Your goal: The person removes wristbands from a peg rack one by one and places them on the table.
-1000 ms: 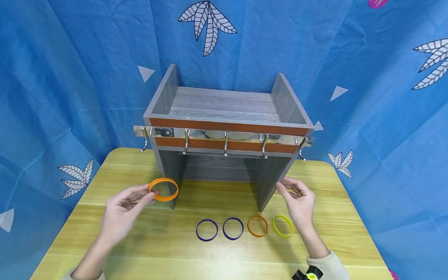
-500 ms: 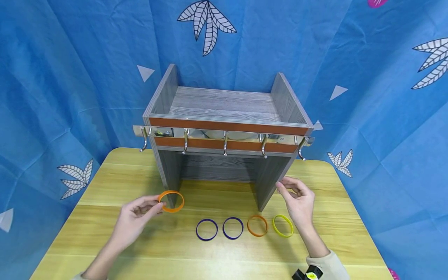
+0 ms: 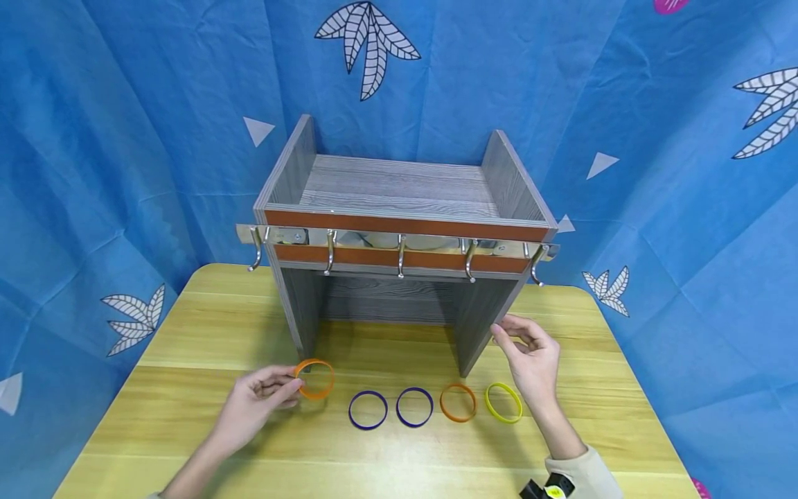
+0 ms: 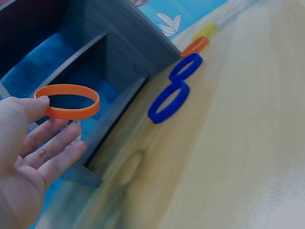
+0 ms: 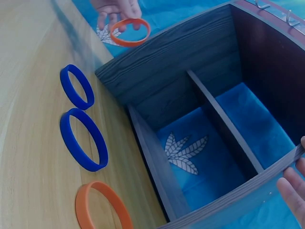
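An orange silicone wristband (image 3: 314, 379) is pinched by its left edge between the thumb and fingers of my left hand (image 3: 258, 402). In the left wrist view the orange wristband (image 4: 72, 112) hangs above the wooden table. At the grey wooden shelf (image 3: 405, 223), my right hand (image 3: 533, 357) grips the front edge of the right side panel, fingers (image 5: 291, 187) on its outer face. In front of the shelf lie two dark blue wristbands (image 3: 368, 427) in a row with another orange wristband (image 3: 458, 418) and a yellow wristband (image 3: 504, 419).
A metal rail (image 3: 368, 240) with several hooks (image 3: 401, 256) runs across the shelf's front and juts past both sides. Blue patterned cloth (image 3: 156, 138) hangs behind the wooden table (image 3: 374, 468). A black device (image 3: 548, 487) sits on the right wrist.
My left hand has moved right and nearer to the front, bringing the orange wristband closer to the blue ones. My right hand has stayed at the side panel.
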{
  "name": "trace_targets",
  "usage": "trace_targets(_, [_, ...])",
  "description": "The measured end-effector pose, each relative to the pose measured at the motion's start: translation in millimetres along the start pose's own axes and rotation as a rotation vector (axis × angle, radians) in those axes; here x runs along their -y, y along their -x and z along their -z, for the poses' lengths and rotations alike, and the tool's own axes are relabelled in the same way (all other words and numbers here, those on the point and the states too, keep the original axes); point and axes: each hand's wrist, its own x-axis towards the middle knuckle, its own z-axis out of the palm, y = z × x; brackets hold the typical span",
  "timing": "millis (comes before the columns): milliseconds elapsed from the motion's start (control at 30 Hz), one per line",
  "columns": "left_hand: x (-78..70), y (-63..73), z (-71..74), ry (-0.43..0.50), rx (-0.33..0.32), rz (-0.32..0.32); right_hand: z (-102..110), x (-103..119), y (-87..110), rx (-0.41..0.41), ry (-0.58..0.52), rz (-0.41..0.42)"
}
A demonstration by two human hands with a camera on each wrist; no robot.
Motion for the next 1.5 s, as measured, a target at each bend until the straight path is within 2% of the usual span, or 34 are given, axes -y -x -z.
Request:
trace_targets(133, [4.4, 1.9, -3.8, 0.003, 0.024, 0.069, -0.3, 0.1, -0.2, 0.001, -0.011, 0.003])
trace_targets(300, [11.7, 3.9, -5.6, 0.011, 0.066, 0.123, -0.7, 0.6, 0.0, 0.001, -0.012, 0.003])
trace_targets(633, [22.5, 7.2, -6.3, 0.058, 0.139, 0.233, -1.4, 1.6, -0.2, -0.024, 0.055, -0.03])
trace_targets(900, [32.3, 9.8, -7.3, 0.087, 0.186, 0.28, -1.0, 1.3, 0.3, -0.021, 0.048, -0.033])
trace_targets(1267, [40.0, 9.8, -7.2, 0.11, 0.195, 0.311, -0.7, 0.8, 0.2, -0.018, 0.051, -0.035])
trace_targets(1500, [41.7, 8.6, -7.6, 0.093, 0.202, 0.336, -0.6, 0.3, 0.1, -0.016, 0.049, -0.029])
